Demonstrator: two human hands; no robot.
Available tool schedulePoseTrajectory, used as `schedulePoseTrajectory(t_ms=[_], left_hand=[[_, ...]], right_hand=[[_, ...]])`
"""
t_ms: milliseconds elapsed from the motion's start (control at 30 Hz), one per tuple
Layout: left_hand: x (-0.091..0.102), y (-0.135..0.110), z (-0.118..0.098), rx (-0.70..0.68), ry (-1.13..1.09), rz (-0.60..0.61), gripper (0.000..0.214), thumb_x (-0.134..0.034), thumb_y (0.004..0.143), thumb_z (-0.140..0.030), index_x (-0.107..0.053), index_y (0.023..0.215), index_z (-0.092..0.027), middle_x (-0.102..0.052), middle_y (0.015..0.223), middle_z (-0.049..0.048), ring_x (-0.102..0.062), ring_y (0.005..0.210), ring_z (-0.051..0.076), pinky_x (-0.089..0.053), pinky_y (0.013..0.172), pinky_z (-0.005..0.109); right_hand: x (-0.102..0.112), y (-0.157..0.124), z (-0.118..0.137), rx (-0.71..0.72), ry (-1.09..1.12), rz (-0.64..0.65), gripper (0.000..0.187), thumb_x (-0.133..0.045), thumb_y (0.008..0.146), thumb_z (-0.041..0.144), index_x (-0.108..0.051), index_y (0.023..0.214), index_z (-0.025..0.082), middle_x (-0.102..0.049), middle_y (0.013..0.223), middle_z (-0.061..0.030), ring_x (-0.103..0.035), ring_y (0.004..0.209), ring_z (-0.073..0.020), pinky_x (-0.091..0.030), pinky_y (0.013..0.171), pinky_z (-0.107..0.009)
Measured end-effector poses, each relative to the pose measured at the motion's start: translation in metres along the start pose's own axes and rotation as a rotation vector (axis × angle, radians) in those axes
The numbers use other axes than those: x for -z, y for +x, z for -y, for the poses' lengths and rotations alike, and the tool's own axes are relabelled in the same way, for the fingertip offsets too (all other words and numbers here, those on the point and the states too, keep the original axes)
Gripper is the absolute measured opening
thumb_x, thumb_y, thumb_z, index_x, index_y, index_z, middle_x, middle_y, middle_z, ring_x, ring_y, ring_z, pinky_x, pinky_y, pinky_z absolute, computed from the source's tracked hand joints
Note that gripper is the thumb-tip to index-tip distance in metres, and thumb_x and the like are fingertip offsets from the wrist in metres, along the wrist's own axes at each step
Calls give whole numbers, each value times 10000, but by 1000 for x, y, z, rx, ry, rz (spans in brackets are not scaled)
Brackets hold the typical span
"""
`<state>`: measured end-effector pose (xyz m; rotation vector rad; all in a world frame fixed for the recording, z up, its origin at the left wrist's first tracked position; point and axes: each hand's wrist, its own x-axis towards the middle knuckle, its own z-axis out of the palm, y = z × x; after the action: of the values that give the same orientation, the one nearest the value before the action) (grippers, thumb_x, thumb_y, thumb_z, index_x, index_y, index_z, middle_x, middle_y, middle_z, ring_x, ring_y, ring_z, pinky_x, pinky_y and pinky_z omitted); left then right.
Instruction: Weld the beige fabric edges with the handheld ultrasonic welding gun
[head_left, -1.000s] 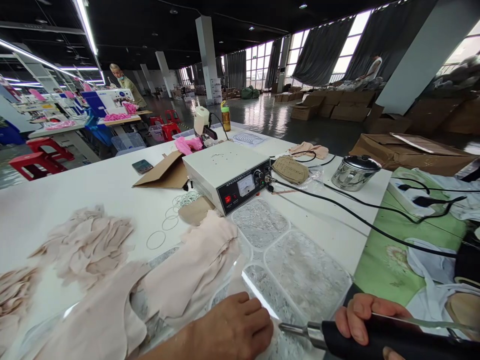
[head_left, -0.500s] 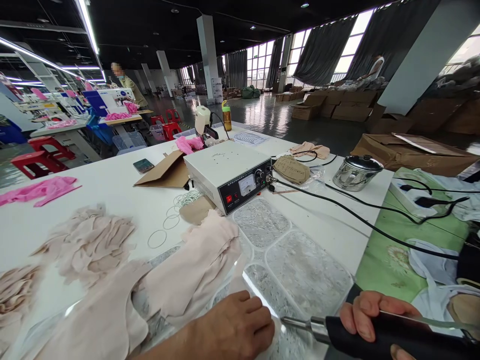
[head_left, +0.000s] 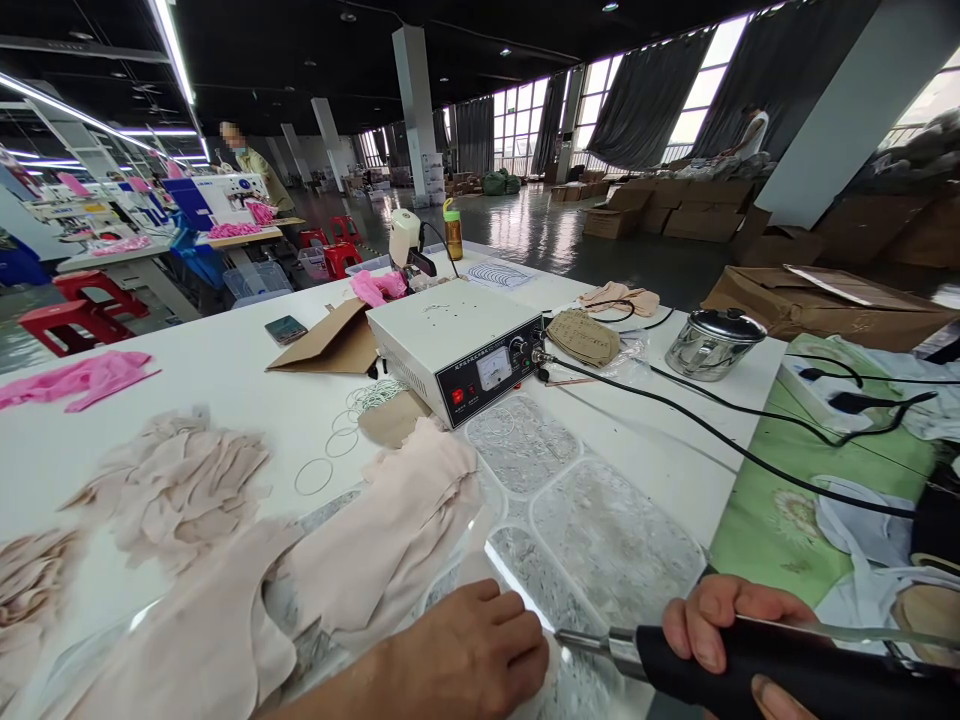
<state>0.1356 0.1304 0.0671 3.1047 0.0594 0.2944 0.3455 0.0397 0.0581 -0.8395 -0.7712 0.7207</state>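
My right hand (head_left: 739, 620) grips a black hand-held tool (head_left: 795, 670) with a slim metal tip, which points left and ends beside my left knuckles. My left hand (head_left: 472, 650) is closed, its fingers curled down onto a pale beige fabric piece (head_left: 474, 562) on the clear, grey-patterned mat (head_left: 615, 530). The fingertips are hidden beneath the hand. Left of it lie a stack of beige fabric pieces (head_left: 390, 540) and another beige piece (head_left: 195, 640) with a curved edge.
Ahead stands a white control box (head_left: 457, 340) with a dial and black cable. A steel pot (head_left: 715, 345) is at the right edge. Cardboard (head_left: 330, 340), thin rings (head_left: 313, 477), crumpled beige fabric (head_left: 180, 480) and pink fabric (head_left: 82, 378) lie leftward. Green cloth (head_left: 780, 470) borders the table.
My right hand and the black tool have shifted slightly left, bringing the metal tip closer to my left hand. The left hand has stayed almost still.
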Motion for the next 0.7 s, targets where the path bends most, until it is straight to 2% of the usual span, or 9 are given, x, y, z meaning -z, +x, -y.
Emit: schedulePoseTrajectory(t_ms=[167, 300, 533, 700], left_hand=[[0, 0, 0, 4, 4, -16, 132, -453, 967, -79, -549, 893, -131, -549, 786, 21, -473, 650, 149, -367, 551, 285], [0, 0, 0, 1, 0, -12, 107, -476, 955, -82, -557, 900, -124, -546, 783, 19, -472, 649, 150, -357, 550, 287], [-2, -1, -1, -11, 3, -15, 79, -505, 937, -77, -574, 969, -98, -560, 809, 29, -477, 664, 155, -361, 562, 293], [-1, -1, -1, -4, 0, -6, 92, -514, 924, -72, -580, 985, -88, -567, 816, 30, -471, 667, 157, -368, 572, 297]], right_hand=[[6, 0, 0, -30, -14, 65, 114, -654, 778, 338, -598, 848, 267, -549, 709, -11, -540, 547, -164, -509, 511, -337], [8, -1, -1, -34, -3, 115, 90, -635, 799, 329, -588, 852, 275, -551, 709, -14, -542, 561, -174, -511, 518, -352], [-2, 2, 6, 46, 3, 85, 130, -655, 784, 368, -596, 814, 256, -525, 624, 10, -513, 487, -144, -490, 438, -285], [-4, 3, 8, 27, -20, 87, 124, -665, 770, 365, -604, 817, 267, -528, 624, 3, -519, 468, -153, -482, 412, -297]])
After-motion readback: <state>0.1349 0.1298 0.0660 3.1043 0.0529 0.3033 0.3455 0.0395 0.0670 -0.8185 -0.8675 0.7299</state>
